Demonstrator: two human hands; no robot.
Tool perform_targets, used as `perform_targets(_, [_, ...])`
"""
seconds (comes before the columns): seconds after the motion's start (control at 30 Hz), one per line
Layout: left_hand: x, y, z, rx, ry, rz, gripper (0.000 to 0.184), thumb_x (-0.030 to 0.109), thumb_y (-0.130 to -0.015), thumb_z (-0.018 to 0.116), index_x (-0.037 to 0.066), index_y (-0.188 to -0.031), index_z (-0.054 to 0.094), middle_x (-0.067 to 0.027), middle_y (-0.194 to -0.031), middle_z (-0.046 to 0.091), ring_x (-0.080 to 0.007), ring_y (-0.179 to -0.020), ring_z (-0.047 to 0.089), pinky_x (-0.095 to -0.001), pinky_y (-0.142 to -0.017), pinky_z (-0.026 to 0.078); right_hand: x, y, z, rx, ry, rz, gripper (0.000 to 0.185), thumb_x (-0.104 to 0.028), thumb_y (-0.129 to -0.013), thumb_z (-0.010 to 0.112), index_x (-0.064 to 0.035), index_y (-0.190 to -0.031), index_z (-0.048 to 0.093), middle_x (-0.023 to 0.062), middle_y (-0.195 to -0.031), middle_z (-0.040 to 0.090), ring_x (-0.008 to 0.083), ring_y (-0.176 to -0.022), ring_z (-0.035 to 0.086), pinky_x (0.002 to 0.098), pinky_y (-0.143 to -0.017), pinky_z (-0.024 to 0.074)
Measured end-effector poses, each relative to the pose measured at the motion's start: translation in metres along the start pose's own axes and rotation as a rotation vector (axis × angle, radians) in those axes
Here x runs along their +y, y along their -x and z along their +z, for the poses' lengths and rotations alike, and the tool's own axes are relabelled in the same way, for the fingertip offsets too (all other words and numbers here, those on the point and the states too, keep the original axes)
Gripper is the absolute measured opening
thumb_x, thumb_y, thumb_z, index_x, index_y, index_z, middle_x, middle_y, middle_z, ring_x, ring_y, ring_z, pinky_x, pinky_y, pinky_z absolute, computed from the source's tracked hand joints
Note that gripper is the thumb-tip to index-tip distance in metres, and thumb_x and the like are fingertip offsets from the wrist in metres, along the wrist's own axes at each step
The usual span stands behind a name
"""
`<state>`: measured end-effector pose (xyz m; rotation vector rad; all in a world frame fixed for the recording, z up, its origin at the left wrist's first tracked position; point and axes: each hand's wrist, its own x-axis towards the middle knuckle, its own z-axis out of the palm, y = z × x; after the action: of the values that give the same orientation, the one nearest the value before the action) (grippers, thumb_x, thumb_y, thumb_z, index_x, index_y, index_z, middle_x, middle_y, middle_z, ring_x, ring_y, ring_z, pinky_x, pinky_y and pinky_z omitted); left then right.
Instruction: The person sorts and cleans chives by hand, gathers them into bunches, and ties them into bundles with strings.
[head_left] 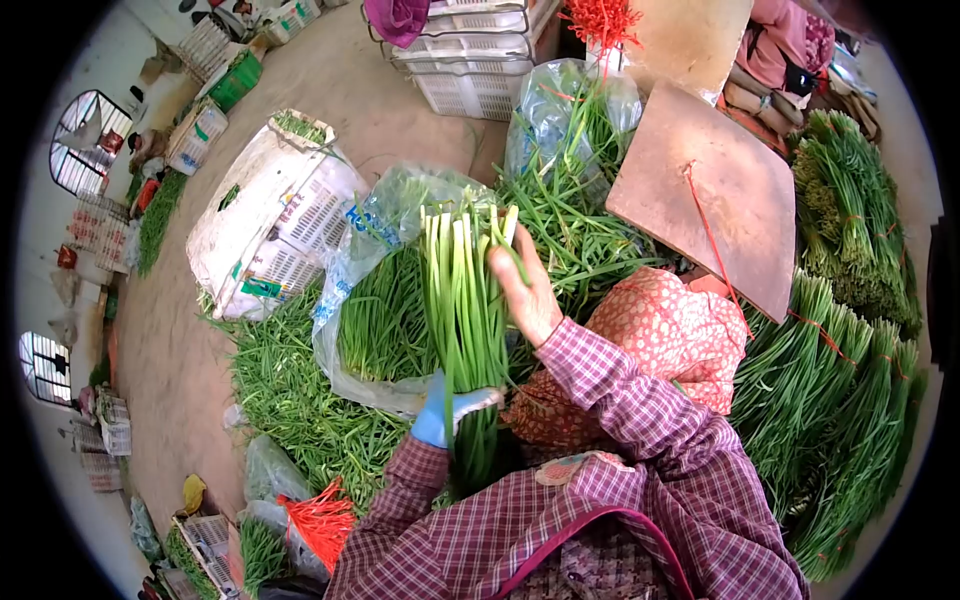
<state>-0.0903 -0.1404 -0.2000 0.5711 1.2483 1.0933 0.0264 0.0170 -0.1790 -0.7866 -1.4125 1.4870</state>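
My left hand (pixel 440 412), in a blue glove, is wrapped round the lower part of a bunch of garlic chives (pixel 462 310), whose pale cut ends point away from me. At the bunch's upper right side, my bare right hand (pixel 525 292) has its thumb and fingers closed on a few stalks near the pale ends. Directly behind the bunch, a clear plastic bag (pixel 335 330) holds more green chives (pixel 385 315). A red patterned cloth (pixel 670 330) covers my lap beside my right forearm.
Loose green leaves (pixel 300 390) cover the floor at left, near a white crate (pixel 285 215). A flat board (pixel 710 195) leans at right, beside tied chive bundles (pixel 840 400). Red ties (pixel 322 525) lie at lower left. Stacked crates (pixel 465 75) stand ahead.
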Motion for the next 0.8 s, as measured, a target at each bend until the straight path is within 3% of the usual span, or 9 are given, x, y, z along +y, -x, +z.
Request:
perform_targets(0.1, [0.008, -0.008, -0.026, -0.111, -0.206, 0.246, 0.040, 0.011, -0.071, 0.080, -0.001, -0.104, 0.062, -0.0106, -0.080, 0.067, -0.0148, -0.060, 0.063, -0.0240, -0.048, 0.050, -0.009, -0.012, -0.001, -0.006, -0.089, -0.027, 0.075, -0.056, -0.094, 0.043, 0.0016, -0.141, 0.033, 0.0214, -0.143, 0.036, 0.0311, -0.135, 0.031, 0.0383, -0.111, 0.0242])
perform_targets(0.2, [0.032, 0.005, -0.024, 0.022, -0.260, 0.247, 0.048, 0.014, -0.069, 0.082, -0.002, -0.109, 0.060, -0.0094, -0.090, 0.068, -0.0145, -0.070, 0.064, -0.0259, -0.059, 0.053, -0.028, -0.010, 0.006, 0.043, -0.207, 0.020, 0.065, -0.048, -0.097, 0.043, 0.0026, -0.137, 0.040, 0.0170, -0.136, 0.046, 0.0236, -0.128, 0.040, 0.0323, -0.109, 0.0271])
perform_targets(0.3, [0.040, 0.001, -0.032, -0.038, -0.335, 0.338, 0.049, 0.015, -0.070, 0.082, -0.002, -0.110, 0.059, -0.0087, -0.094, 0.068, -0.0144, -0.078, 0.065, -0.0274, -0.066, 0.053, -0.050, -0.008, 0.012, 0.131, -0.219, -0.005, 0.060, -0.044, -0.098, 0.043, 0.0032, -0.134, 0.044, 0.0150, -0.131, 0.051, 0.0210, -0.125, 0.044, 0.0302, -0.107, 0.0293])
perform_targets(0.47, [0.049, 0.000, -0.035, 0.003, -0.458, 0.297, 0.050, 0.014, -0.069, 0.082, -0.001, -0.111, 0.059, -0.0096, -0.097, 0.068, -0.0173, -0.086, 0.065, -0.0315, -0.078, 0.052, -0.048, -0.019, 0.004, 0.202, -0.137, -0.131, 0.059, -0.047, -0.098, 0.041, 0.0017, -0.131, 0.048, 0.0173, -0.125, 0.056, 0.0226, -0.121, 0.048, 0.0349, -0.107, 0.0324])
perform_targets(0.53, [0.046, -0.001, -0.041, 0.011, -0.540, 0.353, 0.051, 0.013, -0.068, 0.082, -0.001, -0.111, 0.058, -0.0105, -0.099, 0.068, -0.0185, -0.088, 0.065, -0.0330, -0.081, 0.051, -0.052, -0.034, -0.015, 0.379, -0.096, -0.333, 0.056, -0.049, -0.097, 0.040, -0.0006, -0.119, 0.056, 0.0185, -0.112, 0.062, 0.0235, -0.108, 0.059, 0.0382, -0.097, 0.0452])
perform_targets(0.6, [0.043, 0.003, -0.049, 0.058, -0.640, 0.445, 0.052, 0.011, -0.067, 0.080, -0.003, -0.112, 0.058, -0.0126, -0.100, 0.067, -0.0200, -0.089, 0.065, -0.0336, -0.083, 0.051, -0.065, -0.041, -0.050, 0.382, -0.205, -0.189, 0.051, -0.050, -0.096, 0.042, -0.0032, -0.103, 0.060, 0.0130, -0.087, 0.066, 0.0212, -0.081, 0.067, 0.0339, -0.074, 0.0568])
perform_targets(0.67, [0.042, 0.009, -0.059, 0.084, -0.672, 0.371, 0.053, 0.013, -0.067, 0.079, -0.005, -0.112, 0.057, -0.0141, -0.101, 0.067, -0.0209, -0.090, 0.066, -0.0337, -0.084, 0.051, -0.067, -0.051, -0.083, 0.480, -0.167, -0.241, 0.047, -0.048, -0.096, 0.043, -0.0032, -0.096, 0.059, 0.0050, -0.069, 0.063, 0.0137, -0.055, 0.062, 0.0251, -0.051, 0.0538])
perform_targets(0.77, [0.042, 0.012, -0.073, 0.214, -0.806, 0.410, 0.064, 0.018, -0.067, 0.079, -0.006, -0.120, 0.051, -0.0164, -0.104, 0.066, -0.0234, -0.091, 0.066, -0.0341, -0.084, 0.051, -0.067, -0.057, -0.118, 0.420, -0.070, -0.204, 0.041, -0.042, -0.098, 0.044, -0.0031, -0.095, 0.059, 0.0018, -0.067, 0.060, 0.0062, -0.048, 0.051, 0.0218, -0.041, 0.0452])
perform_targets(0.8, [0.045, 0.011, -0.074, 0.217, -0.805, 0.410, 0.064, 0.018, -0.067, 0.079, -0.006, -0.120, 0.051, -0.0164, -0.104, 0.066, -0.0234, -0.091, 0.066, -0.0341, -0.084, 0.051, -0.070, -0.056, -0.122, 0.217, 0.123, -0.129, 0.046, -0.047, -0.094, 0.050, -0.0033, -0.104, 0.058, 0.0071, -0.084, 0.066, 0.0134, -0.062, 0.062, 0.0278, -0.056, 0.0541])
